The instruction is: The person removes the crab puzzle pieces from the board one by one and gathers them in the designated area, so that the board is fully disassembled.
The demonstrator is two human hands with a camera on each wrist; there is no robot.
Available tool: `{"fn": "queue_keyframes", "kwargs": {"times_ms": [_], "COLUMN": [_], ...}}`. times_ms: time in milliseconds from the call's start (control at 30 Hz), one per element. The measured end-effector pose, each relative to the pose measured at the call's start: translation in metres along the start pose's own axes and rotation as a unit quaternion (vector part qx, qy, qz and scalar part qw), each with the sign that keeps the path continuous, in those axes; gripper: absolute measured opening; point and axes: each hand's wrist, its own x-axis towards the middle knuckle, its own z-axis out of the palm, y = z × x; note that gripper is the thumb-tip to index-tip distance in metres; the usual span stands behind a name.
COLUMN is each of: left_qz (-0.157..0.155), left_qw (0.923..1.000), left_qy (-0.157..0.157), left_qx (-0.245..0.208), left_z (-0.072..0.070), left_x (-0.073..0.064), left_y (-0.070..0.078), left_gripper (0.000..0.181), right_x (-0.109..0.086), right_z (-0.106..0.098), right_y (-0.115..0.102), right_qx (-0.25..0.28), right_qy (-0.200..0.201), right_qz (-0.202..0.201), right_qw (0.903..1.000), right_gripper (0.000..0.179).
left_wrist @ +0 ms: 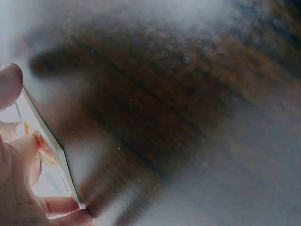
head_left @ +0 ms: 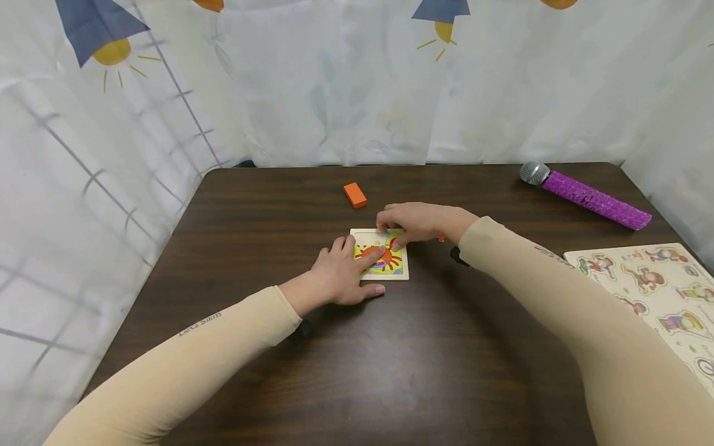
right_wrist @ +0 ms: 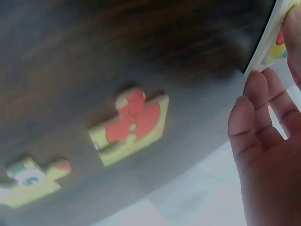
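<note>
A small framed jigsaw puzzle [head_left: 405,272] with a red crab-like picture on yellow lies flat on the table; part of its upper left shows pale bare board. My left hand [head_left: 341,272] rests over its left side, fingers spread, index fingertip on the picture and thumb below the frame. At the upper right corner my right hand [head_left: 421,222] bends over the frame, thumb and fingers around a red-and-yellow puzzle piece [right_wrist: 281,40], partly hidden. In the right wrist view, a loose red-and-yellow puzzle piece [right_wrist: 148,125] and another yellow one [right_wrist: 35,183] lie on the table.
An orange block [head_left: 355,195] lies beyond the puzzle. At the back right is a purple-handled microphone [head_left: 594,198]. A pale board with figure pictures [head_left: 619,263] sits along the right side, partly behind my right sleeve. White patterned curtains [head_left: 346,80] enclose the dark table [head_left: 251,217].
</note>
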Motion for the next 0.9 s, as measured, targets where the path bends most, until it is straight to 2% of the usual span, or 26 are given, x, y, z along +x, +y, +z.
{"fn": "queue_keyframes", "kwargs": {"times_ms": [200, 633, 900], "left_qz": [0.002, -0.001, 0.000], "left_qw": [1.0000, 1.0000, 1.0000], "left_qy": [-0.001, -0.005, 0.003], "left_qx": [0.003, -0.008, -0.003], "left_z": [-0.0008, -0.0005, 0.0002], "left_x": [0.0001, 0.0001, 0.0001], "left_y": [0.0003, -0.0009, -0.0010], "left_gripper": [0.082, 0.083, 0.081], "right_x": [-0.0043, -0.0042, -0.0063], "right_z": [0.0021, 0.0052, 0.0057], "right_y": [0.0029, 0.0049, 0.0042], "right_qx": [0.016, -0.021, 0.032], "right_qy": [0.020, 0.022, 0.043], "right_qz": [-0.004, -0.019, -0.017], "right_qw": [0.9997, 0.9994, 0.9984], "right_gripper": [0.029, 0.030, 0.027]}}
